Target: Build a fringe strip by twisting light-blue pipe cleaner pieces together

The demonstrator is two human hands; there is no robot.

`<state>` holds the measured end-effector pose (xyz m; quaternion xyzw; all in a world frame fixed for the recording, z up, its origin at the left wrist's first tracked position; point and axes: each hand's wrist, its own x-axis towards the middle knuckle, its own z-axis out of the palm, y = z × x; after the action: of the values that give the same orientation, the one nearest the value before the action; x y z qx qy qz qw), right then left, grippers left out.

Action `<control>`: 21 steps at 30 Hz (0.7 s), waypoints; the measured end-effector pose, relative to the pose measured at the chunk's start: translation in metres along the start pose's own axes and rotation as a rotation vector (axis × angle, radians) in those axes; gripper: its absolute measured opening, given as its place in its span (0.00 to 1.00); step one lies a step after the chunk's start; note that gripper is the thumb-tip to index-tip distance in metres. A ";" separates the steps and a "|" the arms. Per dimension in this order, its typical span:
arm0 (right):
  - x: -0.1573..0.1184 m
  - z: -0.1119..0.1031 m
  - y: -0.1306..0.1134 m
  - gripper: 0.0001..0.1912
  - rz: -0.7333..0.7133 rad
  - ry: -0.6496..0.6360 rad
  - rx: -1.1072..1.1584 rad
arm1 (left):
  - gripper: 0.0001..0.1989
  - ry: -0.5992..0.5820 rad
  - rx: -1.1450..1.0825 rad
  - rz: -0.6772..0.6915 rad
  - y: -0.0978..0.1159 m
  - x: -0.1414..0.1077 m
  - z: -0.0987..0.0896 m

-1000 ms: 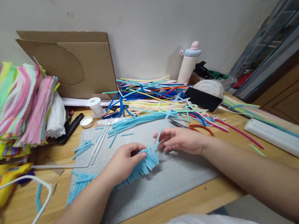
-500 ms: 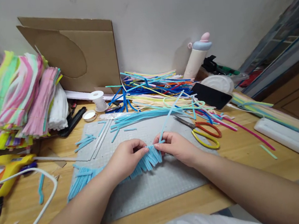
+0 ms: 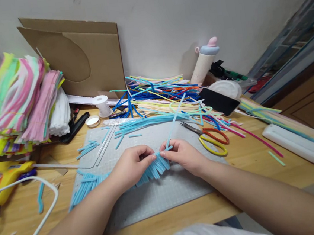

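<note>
Fingers (image 3: pixel 148 160) of left hand (image 3: pixel 131 168) and right hand (image 3: pixel 185 156) pinch one blue fringe (image 3: pixel 154 169) near one pair of scissors (image 3: pixel 201 131).

Honestly not making out any readable text here, since the faint marking (image 3: pixel 197 77) low on the pale bottle (image 3: pixel 201 66) is coming through too blurry and the grey mat (image 3: pixel 165 194) is only showing washed-out grid lines tbh.

Compared with 1.0 s ago: right hand (image 3: pixel 182 155), then loose-fingered beside the end of the blue fringe (image 3: pixel 154 169), now pinches it there between thumb and fingers. Gap to left hand (image 3: pixel 134 166) narrowed. Scissors (image 3: pixel 198 130), formerly part-hidden behind right hand, now show both handles.
</note>
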<state>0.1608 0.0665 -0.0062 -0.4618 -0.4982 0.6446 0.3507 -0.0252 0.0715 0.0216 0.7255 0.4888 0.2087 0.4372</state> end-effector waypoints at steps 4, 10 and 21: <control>0.000 0.002 0.001 0.19 0.003 0.003 -0.018 | 0.11 0.014 -0.017 0.001 0.001 -0.001 0.001; -0.001 -0.001 -0.003 0.18 -0.039 -0.020 0.002 | 0.12 0.066 -0.037 0.002 -0.003 0.002 0.001; -0.002 0.000 0.004 0.15 -0.074 -0.075 -0.112 | 0.11 0.162 -0.097 0.023 -0.011 0.006 0.002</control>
<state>0.1614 0.0638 -0.0097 -0.4377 -0.5629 0.6192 0.3288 -0.0269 0.0778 0.0102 0.6898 0.5035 0.2953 0.4283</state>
